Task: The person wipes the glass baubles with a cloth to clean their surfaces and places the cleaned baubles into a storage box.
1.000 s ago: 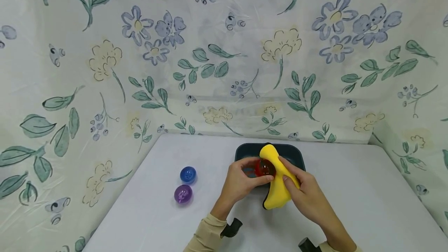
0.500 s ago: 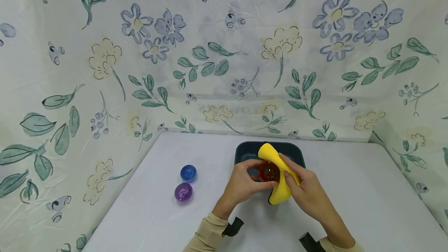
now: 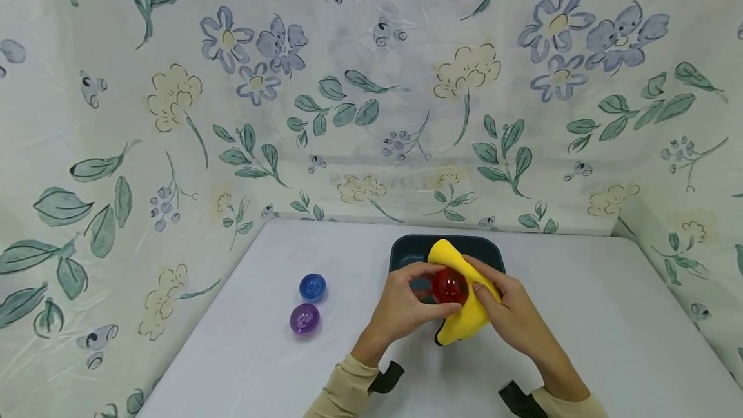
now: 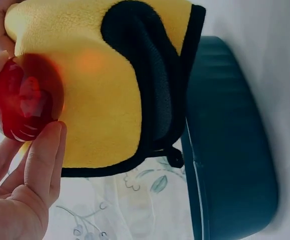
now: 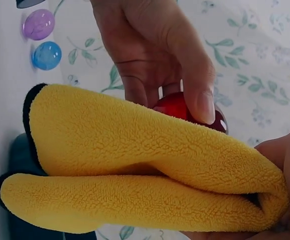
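My left hand (image 3: 404,302) grips a clear red ball (image 3: 449,286) between thumb and fingers. In my right hand (image 3: 513,317) is a folded yellow cloth (image 3: 469,320) with black edging, its plush side against the ball. Seen from the left wrist, the red ball (image 4: 27,97) touches the cloth (image 4: 102,120), whose dark patch and small loop hang at one side. From the right wrist, the folded cloth (image 5: 134,145) partly hides the ball (image 5: 177,106). Both hands are held above the near side of a dark teal tray (image 3: 406,250).
On the white table (image 3: 244,340), a blue ball (image 3: 312,287) and a purple ball (image 3: 304,319) lie close together, left of the hands. A floral curtain (image 3: 348,147) rises behind the table and along its sides.
The red ball has shifted slightly right and shows more of its surface. The cloth's lower end swung right and then back left against it. The blue and purple balls have stayed put.
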Motion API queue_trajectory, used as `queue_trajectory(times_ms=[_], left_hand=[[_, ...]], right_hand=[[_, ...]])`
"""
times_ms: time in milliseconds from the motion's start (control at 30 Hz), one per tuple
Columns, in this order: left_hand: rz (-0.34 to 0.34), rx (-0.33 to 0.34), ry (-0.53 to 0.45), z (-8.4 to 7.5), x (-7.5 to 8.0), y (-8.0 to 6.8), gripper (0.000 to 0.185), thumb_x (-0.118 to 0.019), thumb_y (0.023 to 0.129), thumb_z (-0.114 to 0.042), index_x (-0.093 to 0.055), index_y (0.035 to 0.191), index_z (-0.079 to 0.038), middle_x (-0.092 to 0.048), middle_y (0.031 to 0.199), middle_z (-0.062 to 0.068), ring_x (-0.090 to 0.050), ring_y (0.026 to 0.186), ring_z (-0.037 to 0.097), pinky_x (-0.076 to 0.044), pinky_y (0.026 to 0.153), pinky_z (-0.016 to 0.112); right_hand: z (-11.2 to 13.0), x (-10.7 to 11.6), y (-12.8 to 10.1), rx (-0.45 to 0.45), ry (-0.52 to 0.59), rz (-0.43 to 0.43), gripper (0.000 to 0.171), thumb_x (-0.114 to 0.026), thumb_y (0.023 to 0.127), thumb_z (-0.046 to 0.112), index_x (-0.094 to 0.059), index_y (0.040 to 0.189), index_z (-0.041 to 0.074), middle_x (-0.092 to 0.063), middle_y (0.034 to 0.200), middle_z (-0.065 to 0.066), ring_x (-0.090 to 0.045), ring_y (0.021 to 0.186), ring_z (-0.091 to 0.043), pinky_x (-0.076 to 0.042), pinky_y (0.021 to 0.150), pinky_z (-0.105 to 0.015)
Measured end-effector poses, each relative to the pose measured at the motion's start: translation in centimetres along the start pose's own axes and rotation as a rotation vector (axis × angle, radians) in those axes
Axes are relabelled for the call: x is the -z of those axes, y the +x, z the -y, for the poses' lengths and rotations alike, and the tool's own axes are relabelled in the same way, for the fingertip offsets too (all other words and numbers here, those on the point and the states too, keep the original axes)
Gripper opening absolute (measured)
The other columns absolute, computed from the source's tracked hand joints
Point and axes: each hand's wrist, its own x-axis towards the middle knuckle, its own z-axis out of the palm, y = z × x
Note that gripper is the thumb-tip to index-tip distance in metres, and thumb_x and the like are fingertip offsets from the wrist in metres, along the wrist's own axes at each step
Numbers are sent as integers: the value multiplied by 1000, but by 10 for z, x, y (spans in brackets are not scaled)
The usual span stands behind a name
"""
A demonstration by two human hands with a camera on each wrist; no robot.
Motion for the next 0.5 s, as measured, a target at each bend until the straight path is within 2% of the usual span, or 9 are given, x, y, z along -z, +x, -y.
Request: queue_trajectory(times_ms=[500], left_hand=[[-60,21,-45,7,2,3,50,-89,83,-26,-70,127,-12,-71,127,4,-70,113,24,-64,89,31]], right_hand=[[2,-2,2,-100,23,35,47,-50,108,11,-44,153,-2,-64,131,-25,-68,84,-15,-63,80,-23]])
